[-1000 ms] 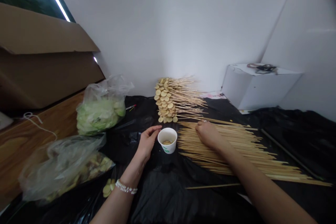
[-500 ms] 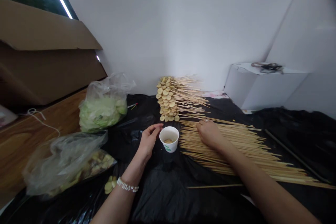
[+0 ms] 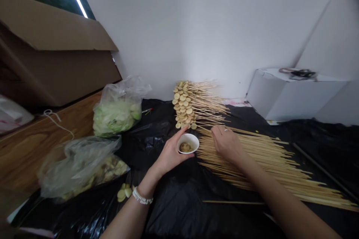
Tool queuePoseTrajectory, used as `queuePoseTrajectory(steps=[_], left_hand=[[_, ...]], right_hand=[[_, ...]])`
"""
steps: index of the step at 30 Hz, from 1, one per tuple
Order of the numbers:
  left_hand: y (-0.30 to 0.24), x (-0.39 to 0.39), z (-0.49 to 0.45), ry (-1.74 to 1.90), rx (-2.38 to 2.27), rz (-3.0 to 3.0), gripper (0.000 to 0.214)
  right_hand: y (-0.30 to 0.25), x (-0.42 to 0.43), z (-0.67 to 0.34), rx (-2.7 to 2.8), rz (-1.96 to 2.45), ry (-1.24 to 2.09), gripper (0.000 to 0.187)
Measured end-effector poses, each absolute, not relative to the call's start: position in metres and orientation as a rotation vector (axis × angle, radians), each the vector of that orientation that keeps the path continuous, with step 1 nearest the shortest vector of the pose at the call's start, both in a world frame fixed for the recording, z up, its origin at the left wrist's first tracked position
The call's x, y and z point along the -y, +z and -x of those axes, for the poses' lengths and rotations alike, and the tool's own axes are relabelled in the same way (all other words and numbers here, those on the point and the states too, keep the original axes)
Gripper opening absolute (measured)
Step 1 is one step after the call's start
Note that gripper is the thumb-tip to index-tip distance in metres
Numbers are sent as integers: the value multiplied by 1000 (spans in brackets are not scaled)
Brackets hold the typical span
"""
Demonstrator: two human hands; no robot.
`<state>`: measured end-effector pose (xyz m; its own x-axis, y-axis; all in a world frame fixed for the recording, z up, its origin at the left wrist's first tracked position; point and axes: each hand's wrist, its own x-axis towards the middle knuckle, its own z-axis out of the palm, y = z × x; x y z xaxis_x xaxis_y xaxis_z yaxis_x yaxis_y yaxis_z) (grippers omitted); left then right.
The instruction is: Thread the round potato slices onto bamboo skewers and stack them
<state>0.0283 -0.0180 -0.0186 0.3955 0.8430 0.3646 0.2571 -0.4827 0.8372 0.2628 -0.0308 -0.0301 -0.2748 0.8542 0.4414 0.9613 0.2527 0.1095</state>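
My left hand [image 3: 171,153] is wrapped round a small white paper cup [image 3: 189,143] and tilts it toward me; a few pale slices lie inside it. My right hand [image 3: 227,143] rests palm down on a wide pile of bare bamboo skewers [image 3: 269,160], its fingers curled at the skewer tips; what they pinch I cannot make out. Just behind the cup lies a stack of loaded skewers [image 3: 186,104] with round yellow slices threaded on them. Everything sits on black plastic sheeting [image 3: 179,201].
A clear bag of green leaves [image 3: 116,112] and a clear bag of sliced pieces [image 3: 81,166] lie at the left. Loose slices [image 3: 124,193] sit by my wrist. A cardboard box [image 3: 53,52] stands on the wooden surface, a white box [image 3: 291,93] at the right. One stray skewer [image 3: 232,202] lies near me.
My left hand, which hovered beside the cup, has closed round it and tilted it. My right hand stays on the bare skewers. The view has shifted slightly.
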Motion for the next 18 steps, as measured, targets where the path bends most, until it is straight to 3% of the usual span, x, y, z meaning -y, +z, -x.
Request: queuePoseTrajectory(steps=[9, 18], left_hand=[[-27, 14, -26, 1076, -1018, -2406, 88], [-25, 18, -29, 1122, -1062, -2361, 80]], right_hand=[[-33, 35, -258, 2190, 1728, -493, 26], [-32, 38, -255, 2229, 1725, -393, 38]])
